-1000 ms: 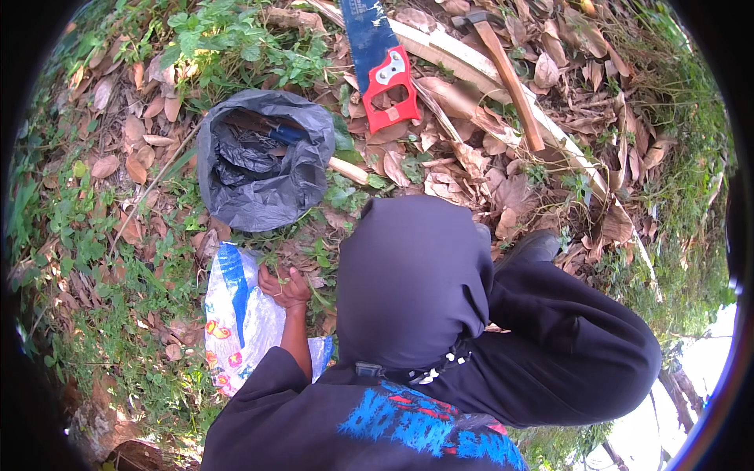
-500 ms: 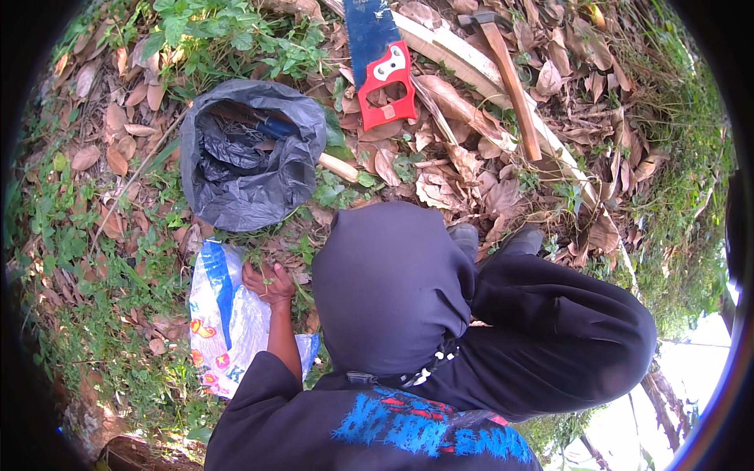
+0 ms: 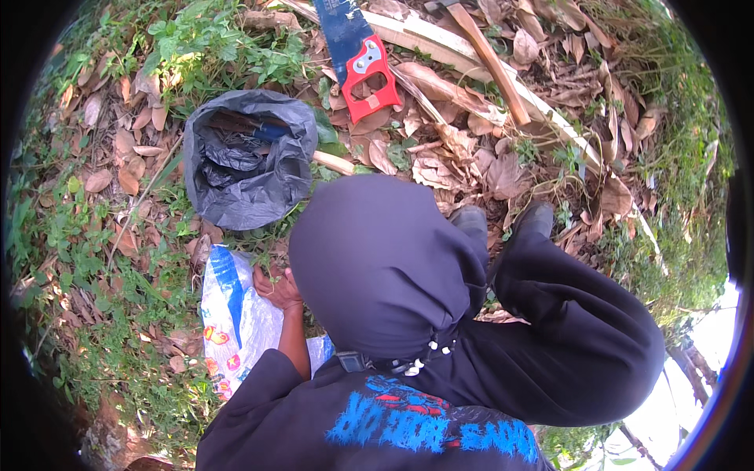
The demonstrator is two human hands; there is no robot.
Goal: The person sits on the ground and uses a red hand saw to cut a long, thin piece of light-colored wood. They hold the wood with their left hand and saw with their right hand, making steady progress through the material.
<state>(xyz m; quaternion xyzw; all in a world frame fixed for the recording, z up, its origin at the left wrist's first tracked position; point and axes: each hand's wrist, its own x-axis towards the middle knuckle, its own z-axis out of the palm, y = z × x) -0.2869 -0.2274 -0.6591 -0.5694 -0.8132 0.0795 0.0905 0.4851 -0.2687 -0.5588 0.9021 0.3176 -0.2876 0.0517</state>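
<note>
Low on the left, my left hand (image 3: 276, 289) rests near the ground among small green weeds. Its fingers are loosely bent and apart from the thumb, and I see nothing held between them. Beside and partly under that forearm lies a white plastic bag (image 3: 255, 314) with a blue stripe and coloured prints. Just beyond the hand stands a black plastic bag (image 3: 287, 188), its mouth gaping. Inside are crumpled black plastic and something with a blue part, mostly in shadow. My right hand is out of sight, hidden by my dark-clothed knee and body.
A handsaw (image 3: 375, 85) with a red handle lies ahead, near a wooden-handled hammer (image 3: 491, 67) on a long pale wood strip (image 3: 424, 38). A short light stick (image 3: 334, 162) sticks out beside the black bag. Dry leaves and weeds cover the ground; my shoes (image 3: 536, 216) are right of centre.
The view has shifted a little, so the saw and hammer sit higher and further left. My left hand stays by the white bag, now partly covered by the knee.
</note>
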